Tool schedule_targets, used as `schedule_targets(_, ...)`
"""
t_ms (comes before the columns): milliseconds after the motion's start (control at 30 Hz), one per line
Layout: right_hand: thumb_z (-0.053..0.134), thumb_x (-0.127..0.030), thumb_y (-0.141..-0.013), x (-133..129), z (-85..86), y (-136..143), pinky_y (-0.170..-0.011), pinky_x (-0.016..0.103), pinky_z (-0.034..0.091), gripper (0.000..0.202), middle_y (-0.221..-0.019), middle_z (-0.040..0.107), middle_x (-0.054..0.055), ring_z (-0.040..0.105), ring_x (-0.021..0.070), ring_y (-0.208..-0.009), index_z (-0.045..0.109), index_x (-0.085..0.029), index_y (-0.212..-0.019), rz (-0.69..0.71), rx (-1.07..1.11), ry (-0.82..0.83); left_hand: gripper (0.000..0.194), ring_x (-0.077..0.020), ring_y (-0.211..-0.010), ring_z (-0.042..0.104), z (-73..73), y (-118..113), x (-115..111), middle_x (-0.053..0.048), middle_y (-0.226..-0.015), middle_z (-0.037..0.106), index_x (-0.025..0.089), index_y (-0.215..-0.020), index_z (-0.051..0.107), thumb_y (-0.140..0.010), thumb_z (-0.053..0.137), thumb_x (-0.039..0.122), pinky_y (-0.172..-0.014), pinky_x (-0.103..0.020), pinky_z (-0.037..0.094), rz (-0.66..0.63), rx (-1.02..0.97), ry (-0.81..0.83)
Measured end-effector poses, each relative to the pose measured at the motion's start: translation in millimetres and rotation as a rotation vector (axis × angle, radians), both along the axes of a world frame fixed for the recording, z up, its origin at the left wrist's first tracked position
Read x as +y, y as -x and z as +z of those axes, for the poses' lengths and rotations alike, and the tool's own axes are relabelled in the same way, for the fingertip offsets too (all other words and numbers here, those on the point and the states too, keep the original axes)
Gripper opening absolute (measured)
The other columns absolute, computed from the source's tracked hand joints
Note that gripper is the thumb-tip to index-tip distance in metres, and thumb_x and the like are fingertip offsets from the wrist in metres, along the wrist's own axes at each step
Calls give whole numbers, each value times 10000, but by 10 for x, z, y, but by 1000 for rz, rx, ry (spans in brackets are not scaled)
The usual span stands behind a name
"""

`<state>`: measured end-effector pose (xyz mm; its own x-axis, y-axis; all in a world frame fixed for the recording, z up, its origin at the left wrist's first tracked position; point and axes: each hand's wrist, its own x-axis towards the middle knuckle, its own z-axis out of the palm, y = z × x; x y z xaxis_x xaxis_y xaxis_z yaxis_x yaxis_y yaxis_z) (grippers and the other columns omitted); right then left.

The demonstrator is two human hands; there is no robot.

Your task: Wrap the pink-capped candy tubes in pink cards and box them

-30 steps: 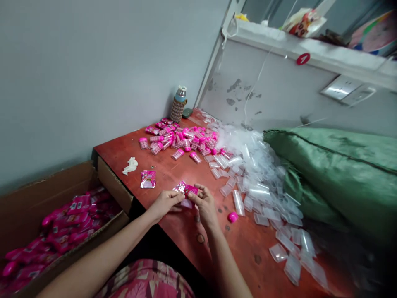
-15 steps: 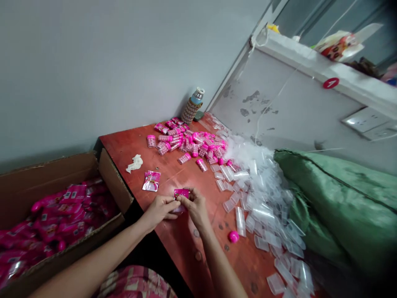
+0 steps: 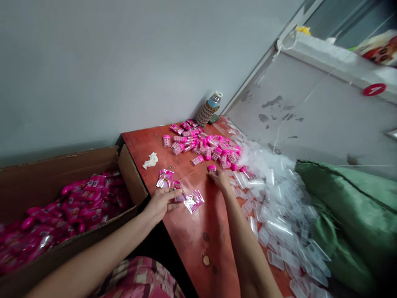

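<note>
My left hand [image 3: 164,201] pinches a pink packet [image 3: 178,191] over the near-left part of the red table [image 3: 189,231]. Just right of it a silvery pink packet [image 3: 194,201] lies flat, and another packet [image 3: 165,178] lies behind the fingers. My right hand [image 3: 220,180] is closed on a small pink-capped jar [image 3: 211,168] at the near side of a heap of filled pink-capped jars [image 3: 217,147]. Empty clear jars [image 3: 279,225] are piled to the right of my right forearm.
An open cardboard box [image 3: 132,174] of pink packets stands at the left. A crumpled tissue [image 3: 150,161] and a bottle in a woven sleeve [image 3: 207,113] are on the table. Green sacking [image 3: 347,198] bulges at the right.
My right hand has left my left hand, moved away and right, and taken hold of a jar. One packet now lies on the table between them. The view has turned right.
</note>
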<state>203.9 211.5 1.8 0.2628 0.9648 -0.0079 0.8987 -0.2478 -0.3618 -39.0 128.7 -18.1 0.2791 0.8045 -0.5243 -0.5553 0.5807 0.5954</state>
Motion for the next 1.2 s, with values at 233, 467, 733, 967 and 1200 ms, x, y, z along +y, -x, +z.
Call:
schedule_targets(233,374,-503,-824,-1227,23,624,-425,241,417,323,-557,545,-19,525,134,-441,481,-199,-826,66,725,-18,121,-130,-546,622,-19,-105,-15,-36,-637,644,118,-727,565,-679,671,151,-547,-258,546,62,-146,116)
schedule_targets(467,512,-436,-789,-1937,39,1210,-395,215,424,246,-582,526,-31,501,101,-426,516,-201,-858,-157,1147,-184,127,-148,-566,634,70,-369,-122,-47,-632,645,117,-715,557,-685,670,167,-513,-227,527,-5,-207,86)
schedule_targets(733,513,-444,-783,-1940,-2,1165,-402,229,460,272,-567,542,-32,544,121,-453,512,-199,-900,-204,1096,-270,105,-155,-620,639,178,-387,-229,-66,-682,655,100,-740,586,-694,660,158,-585,-251,533,-18,-187,2)
schedule_targets(967,515,-424,-790,-1966,-1,1185,-404,226,465,229,-574,542,-33,549,119,-458,500,-204,-849,-230,1082,-289,120,-143,-607,626,214,-425,-275,-66,-662,649,103,-708,585,-685,671,183,-592,-245,521,-61,-193,-34)
schedule_targets(1200,556,-412,-767,-1925,-32,1180,-379,196,436,252,-639,563,-26,521,84,-420,514,-185,-869,-195,1300,-277,214,-98,-474,550,217,-426,-323,-33,-568,606,97,-678,587,-656,694,281,-450,-194,444,-186,-144,-132)
